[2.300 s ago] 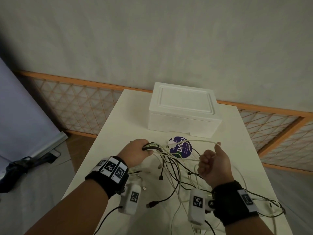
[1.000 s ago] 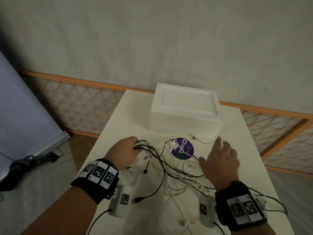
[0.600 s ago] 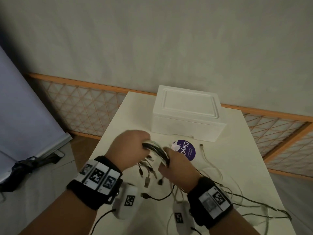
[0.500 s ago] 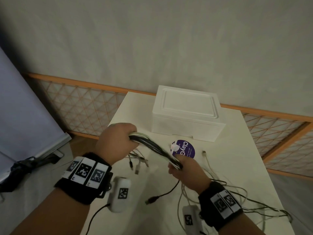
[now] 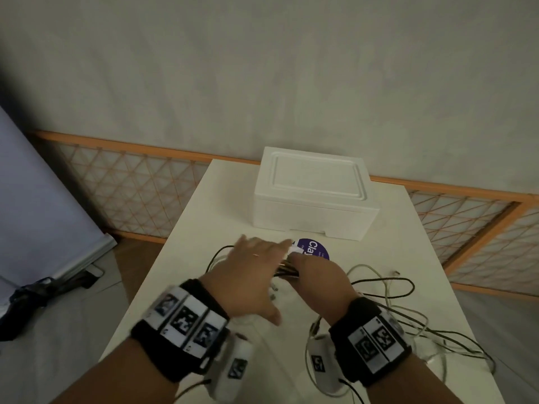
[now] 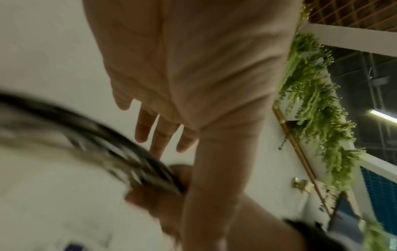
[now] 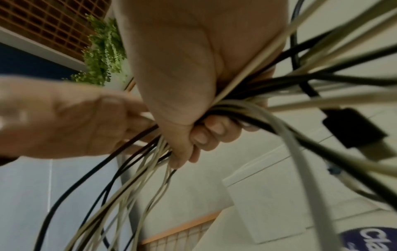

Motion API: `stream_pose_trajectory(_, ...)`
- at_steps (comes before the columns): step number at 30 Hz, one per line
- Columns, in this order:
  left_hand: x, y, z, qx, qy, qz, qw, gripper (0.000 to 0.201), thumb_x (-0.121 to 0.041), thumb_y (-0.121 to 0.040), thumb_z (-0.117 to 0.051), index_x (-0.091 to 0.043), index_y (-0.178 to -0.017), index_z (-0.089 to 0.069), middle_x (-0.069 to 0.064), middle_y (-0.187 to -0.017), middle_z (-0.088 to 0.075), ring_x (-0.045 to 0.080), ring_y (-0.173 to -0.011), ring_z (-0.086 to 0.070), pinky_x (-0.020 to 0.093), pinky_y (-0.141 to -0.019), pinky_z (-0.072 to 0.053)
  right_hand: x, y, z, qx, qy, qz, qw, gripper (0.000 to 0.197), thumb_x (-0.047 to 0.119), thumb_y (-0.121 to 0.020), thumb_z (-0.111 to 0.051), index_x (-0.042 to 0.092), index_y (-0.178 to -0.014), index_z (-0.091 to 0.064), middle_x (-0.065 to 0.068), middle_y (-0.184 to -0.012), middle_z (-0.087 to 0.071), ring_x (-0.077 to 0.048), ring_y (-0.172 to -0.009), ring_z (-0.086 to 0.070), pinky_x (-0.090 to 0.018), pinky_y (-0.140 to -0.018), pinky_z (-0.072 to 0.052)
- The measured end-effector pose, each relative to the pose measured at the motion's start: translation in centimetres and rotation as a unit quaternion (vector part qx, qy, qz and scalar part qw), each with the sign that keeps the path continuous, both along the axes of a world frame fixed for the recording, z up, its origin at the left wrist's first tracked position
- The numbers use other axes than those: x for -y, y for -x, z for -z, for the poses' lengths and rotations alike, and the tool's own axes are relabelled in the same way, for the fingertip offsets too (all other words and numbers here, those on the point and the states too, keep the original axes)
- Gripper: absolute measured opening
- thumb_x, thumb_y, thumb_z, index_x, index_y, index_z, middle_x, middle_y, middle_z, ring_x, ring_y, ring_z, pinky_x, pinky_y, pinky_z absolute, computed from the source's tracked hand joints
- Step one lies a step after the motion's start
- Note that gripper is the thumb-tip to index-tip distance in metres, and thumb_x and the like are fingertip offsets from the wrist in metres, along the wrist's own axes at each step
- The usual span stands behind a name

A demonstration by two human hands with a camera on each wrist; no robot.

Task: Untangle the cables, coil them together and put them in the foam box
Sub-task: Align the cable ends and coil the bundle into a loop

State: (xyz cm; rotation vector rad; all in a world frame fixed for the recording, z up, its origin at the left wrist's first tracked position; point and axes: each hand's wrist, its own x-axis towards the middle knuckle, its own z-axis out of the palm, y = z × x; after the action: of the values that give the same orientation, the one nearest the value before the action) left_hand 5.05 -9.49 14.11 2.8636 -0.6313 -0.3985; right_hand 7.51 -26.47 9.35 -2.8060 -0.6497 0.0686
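My right hand (image 5: 312, 272) grips a bundle of black and white cables (image 5: 287, 268) in its fist, just in front of the purple label. In the right wrist view the right hand (image 7: 193, 135) has its fingers curled round the bundle (image 7: 247, 105), and strands fan out on both sides. My left hand (image 5: 256, 258) hovers beside it with straight, spread fingers (image 6: 159, 141) above the bundle (image 6: 120, 152), holding nothing. Loose cable lengths (image 5: 385, 287) trail over the table to the right. The white foam box (image 5: 315, 199) stands behind, lid on.
A round purple label (image 5: 313, 249) lies on the white table (image 5: 198, 228) in front of the box. The table is narrow, with edges close on the left and right. An orange lattice fence (image 5: 140, 188) runs behind, and a dark bag (image 5: 32, 298) lies on the floor at the left.
My left hand has let go of the bundle and opened, moving right toward the right hand. The right hand keeps the cables and has shifted up toward the purple label.
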Motion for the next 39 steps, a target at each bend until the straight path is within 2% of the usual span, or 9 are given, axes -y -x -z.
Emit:
stream_pose_trajectory(2,2.1,-0.1,1.6,0.035,0.022,-0.005,0.999,0.106,-0.043,-0.071,-0.076,-0.02,-0.151,-0.011,0.001,-0.14,-0.047,0.02,-0.13,-0.042,0.041,-0.115,-0.022,-0.8,0.2,-0.6,0.017,0.001,-0.028,0.999,0.024,0.026,-0.095,-0.044,0.016,-0.113,-0.057,-0.003,-0.1,-0.067,-0.022,-0.087,-0.064,-0.032,-0.068,-0.05)
stream_pose_trajectory(5,1.9,-0.7,2.8,0.097,0.084,-0.077,0.989,0.052,-0.024,-0.084,-0.057,-0.022,-0.132,-0.037,0.001,-0.098,-0.066,0.022,-0.092,-0.063,0.034,-0.077,-0.047,-1.1,0.7,-1.0,0.056,-0.001,-0.03,0.998,0.025,0.031,-0.09,-0.049,0.017,-0.108,-0.058,0.0,-0.096,-0.065,-0.021,-0.085,-0.062,-0.036,-0.066,-0.052)
stream_pose_trajectory(12,0.6,-1.8,0.9,0.16,0.046,-0.116,0.979,0.003,-0.024,-0.085,-0.053,-0.022,-0.083,-0.053,0.0,-0.079,-0.064,0.02,-0.076,-0.06,0.028,-0.059,-0.033,-0.4,0.6,0.3,0.123,-0.063,0.001,0.99,0.035,0.024,-0.066,-0.06,0.018,-0.101,-0.061,0.001,-0.075,-0.068,-0.023,-0.066,-0.063,-0.032,-0.064,-0.047)
stream_pose_trajectory(15,-1.2,-2.1,0.4,0.161,0.078,-0.161,0.971,0.01,-0.023,-0.081,-0.057,-0.024,-0.073,-0.05,0.0,-0.073,-0.062,0.021,-0.075,-0.058,0.027,-0.058,-0.036,1.4,0.5,2.1,0.13,-0.058,0.059,0.988,0.04,0.029,-0.058,-0.066,0.021,-0.097,-0.061,0.005,-0.068,-0.064,-0.019,-0.064,-0.062,-0.031,-0.066,-0.047)
stream_pose_trajectory(20,-3.7,-3.1,-0.9,0.166,0.124,-0.241,0.948,0.017,-0.014,-0.08,-0.056,-0.019,-0.065,-0.048,-0.002,-0.062,-0.051,0.025,-0.064,-0.052,0.028,-0.051,-0.029,5.3,0.6,6.2,0.069,-0.104,0.123,0.985,0.025,0.027,-0.077,-0.067,0.017,-0.099,-0.059,-0.001,-0.084,-0.065,-0.024,-0.075,-0.061,-0.031,-0.06,-0.044)
stream_pose_trajectory(27,-5.5,-4.9,-2.8,0.224,0.146,-0.287,0.92,0.015,-0.011,-0.082,-0.057,-0.014,-0.067,-0.055,0.003,-0.06,-0.052,0.022,-0.058,-0.048,0.026,-0.048,-0.027,11.9,1.5,9.2,-0.037,0.103,0.212,0.971,0.027,0.049,-0.08,-0.056,0.026,-0.093,-0.06,0.01,-0.107,-0.056,-0.018,-0.101,-0.053,-0.033,-0.076,-0.038)
stream_pose_trajectory(32,-4.3,-6.0,-3.8,0.219,0.17,-0.293,0.915,0.027,-0.021,-0.088,-0.058,-0.015,-0.063,-0.052,0.003,-0.061,-0.052,0.02,-0.058,-0.049,0.027,-0.049,-0.028,11.3,-0.4,3.2,-0.096,-0.015,0.193,0.976,0.089,0.074,-0.054,-0.071,0.029,-0.128,-0.049,0.004,-0.136,-0.04,-0.023,-0.122,-0.041,-0.044,-0.099,-0.04)
stream_pose_trajectory(36,-2.5,-6.4,-6.1,0.25,0.157,-0.26,0.92,0.024,-0.024,-0.09,-0.056,-0.008,-0.073,-0.063,0.005,-0.065,-0.058,0.024,-0.062,-0.052,0.029,-0.052,-0.035,8.4,-0.9,-5.1,0.021,-0.155,0.008,0.988,0.106,0.046,-0.052,-0.088,0.029,-0.142,-0.035,0.004,-0.15,-0.025,-0.019,-0.137,-0.023,-0.043,-0.111,-0.023)
stream_pose_trajectory(39,-0.8,-6.9,-7.7,0.256,0.163,-0.219,0.927,0.023,-0.021,-0.089,-0.056,-0.01,-0.069,-0.059,0.004,-0.066,-0.055,0.028,-0.067,-0.054,0.032,-0.057,-0.035,4.9,-2.0,-8.0,-0.02,-0.28,-0.089,0.956,0.106,0.022,-0.059,-0.089,0.022,-0.145,-0.028,0.002,-0.147,-0.029,-0.013,-0.136,-0.026,-0.028,-0.114,-0.022)
